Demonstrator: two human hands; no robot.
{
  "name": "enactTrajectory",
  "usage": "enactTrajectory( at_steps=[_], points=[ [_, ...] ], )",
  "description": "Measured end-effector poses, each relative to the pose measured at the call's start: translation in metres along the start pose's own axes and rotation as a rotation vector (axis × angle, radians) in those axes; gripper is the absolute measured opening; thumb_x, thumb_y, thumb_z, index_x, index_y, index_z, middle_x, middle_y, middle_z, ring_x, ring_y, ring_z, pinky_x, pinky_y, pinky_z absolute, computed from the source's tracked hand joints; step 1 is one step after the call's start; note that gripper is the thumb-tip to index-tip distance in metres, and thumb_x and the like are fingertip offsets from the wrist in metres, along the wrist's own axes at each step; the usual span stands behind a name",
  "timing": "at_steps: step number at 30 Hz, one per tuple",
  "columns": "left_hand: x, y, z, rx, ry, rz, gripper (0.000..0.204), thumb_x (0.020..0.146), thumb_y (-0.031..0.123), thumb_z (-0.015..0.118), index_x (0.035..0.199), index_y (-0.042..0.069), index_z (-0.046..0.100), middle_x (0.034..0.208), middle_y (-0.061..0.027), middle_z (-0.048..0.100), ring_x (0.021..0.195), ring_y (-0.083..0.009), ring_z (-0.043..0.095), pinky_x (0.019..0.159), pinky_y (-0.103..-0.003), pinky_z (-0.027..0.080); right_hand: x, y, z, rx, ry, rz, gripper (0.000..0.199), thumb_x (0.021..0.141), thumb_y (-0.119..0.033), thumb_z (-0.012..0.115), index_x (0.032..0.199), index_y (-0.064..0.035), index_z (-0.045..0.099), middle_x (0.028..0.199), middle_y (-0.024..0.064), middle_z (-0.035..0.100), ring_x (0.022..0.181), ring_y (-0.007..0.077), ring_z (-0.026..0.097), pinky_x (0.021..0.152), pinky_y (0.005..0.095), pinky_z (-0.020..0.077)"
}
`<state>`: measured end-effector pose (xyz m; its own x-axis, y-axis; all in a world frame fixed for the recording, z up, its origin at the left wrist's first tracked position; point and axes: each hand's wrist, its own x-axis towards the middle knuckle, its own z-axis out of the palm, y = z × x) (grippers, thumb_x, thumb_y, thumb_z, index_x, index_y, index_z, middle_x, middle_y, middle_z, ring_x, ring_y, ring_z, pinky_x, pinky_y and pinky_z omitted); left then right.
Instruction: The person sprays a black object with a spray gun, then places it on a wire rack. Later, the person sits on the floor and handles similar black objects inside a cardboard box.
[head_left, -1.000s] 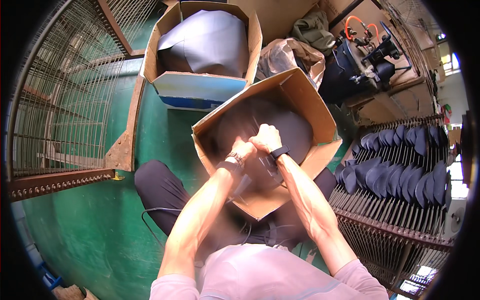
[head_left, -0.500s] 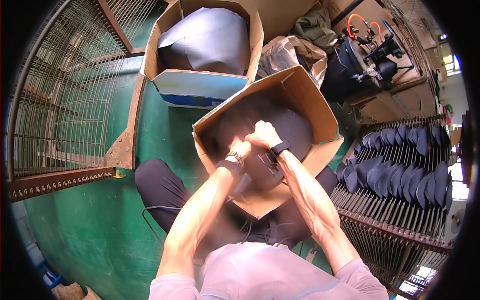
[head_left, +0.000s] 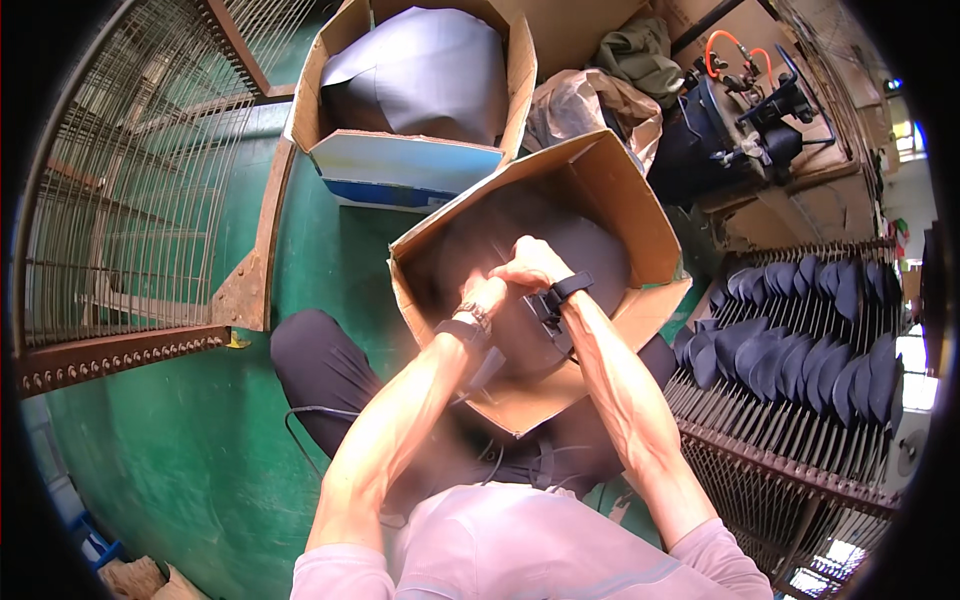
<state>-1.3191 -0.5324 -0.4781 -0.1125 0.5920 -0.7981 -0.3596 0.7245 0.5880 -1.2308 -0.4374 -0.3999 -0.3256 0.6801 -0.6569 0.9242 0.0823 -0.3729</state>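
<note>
A cardboard box (head_left: 652,228) stands open between my knees, with a smooth dark grey rounded mass (head_left: 592,235) inside it. Over this mass my left hand (head_left: 484,292) and my right hand (head_left: 533,264) meet, fingertips touching or nearly so. Both sets of fingers are closed in a pinch. A thin dark line shows just beyond the fingers, but what they grip is too small and blurred to name. On each wrist is a strap, and a small dark device (head_left: 545,308) sits beneath the right one.
Another cardboard box (head_left: 410,165) holds a shiny grey sheet-covered bulge (head_left: 430,75). Wire racks (head_left: 130,210) stand at left. On the right, a rack of metal rods carries several dark curved pieces (head_left: 770,360). A black tank with orange hose (head_left: 700,130) is at the far right.
Both hands stay together over the dark mass, with only a slight shift of the right hand and wrist. The whole view has moved a little.
</note>
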Motion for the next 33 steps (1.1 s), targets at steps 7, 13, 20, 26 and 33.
enactTrajectory(
  at_steps=[7,13,20,26,33],
  points=[
    [-0.011,-0.004,-0.02,-0.247,-0.116,0.03,0.067,0.058,0.006,0.07,0.123,-0.002,0.054,0.134,-0.0172,0.051,0.13,-0.0276,0.042,0.109,-0.037,0.031,0.021,0.004,0.001,0.046,-0.156,-0.12,0.055,0.075,-0.048,0.076,0.074,0.0067,0.07,0.064,0.0125,0.064,0.056,0.0188,0.06,0.051,0.0334,0.0464],
    [0.014,-0.019,-0.018,-0.127,-0.135,0.162,0.042,0.062,0.005,0.071,0.103,0.001,0.065,0.116,-0.0122,0.063,0.114,-0.0228,0.055,0.102,-0.033,0.039,0.007,-0.009,-0.003,0.07,-0.107,-0.119,0.054,0.072,-0.047,0.079,0.067,0.0053,0.066,0.058,0.0104,0.06,0.051,0.016,0.055,0.047,0.0332,0.0424],
    [0.014,-0.016,-0.004,-0.047,-0.143,0.162,0.054,0.063,0.001,0.069,0.116,-0.002,0.06,0.109,-0.0119,0.066,0.108,-0.0218,0.06,0.099,-0.03,0.043,-0.002,0.0,-0.004,0.102,-0.017,-0.039,0.052,0.068,-0.043,0.08,0.065,0.0064,0.065,0.058,0.0125,0.06,0.049,0.018,0.055,0.044,0.0334,0.0422],
    [0.002,-0.005,-0.007,-0.026,-0.128,0.076,0.097,0.065,0.005,0.072,0.148,-0.011,0.025,0.129,-0.0228,0.057,0.121,-0.0287,0.056,0.105,-0.034,0.043,-0.003,-0.009,-0.002,0.06,0.044,-0.017,0.045,0.064,-0.034,0.075,0.072,0.0095,0.066,0.066,0.0194,0.066,0.058,0.0256,0.065,0.052,0.0353,0.0517],
    [-0.031,0.026,-0.002,0.256,0.03,-0.017,0.116,0.058,0.015,0.085,0.151,-0.007,0.019,0.144,-0.028,0.042,0.131,-0.0357,0.047,0.109,-0.041,0.041,-0.005,-0.004,-0.001,0.018,0.095,0.026,0.053,0.065,-0.031,0.074,0.091,0.014,0.067,0.086,0.0297,0.069,0.081,0.0354,0.071,0.071,0.0397,0.0575]
  ],
)
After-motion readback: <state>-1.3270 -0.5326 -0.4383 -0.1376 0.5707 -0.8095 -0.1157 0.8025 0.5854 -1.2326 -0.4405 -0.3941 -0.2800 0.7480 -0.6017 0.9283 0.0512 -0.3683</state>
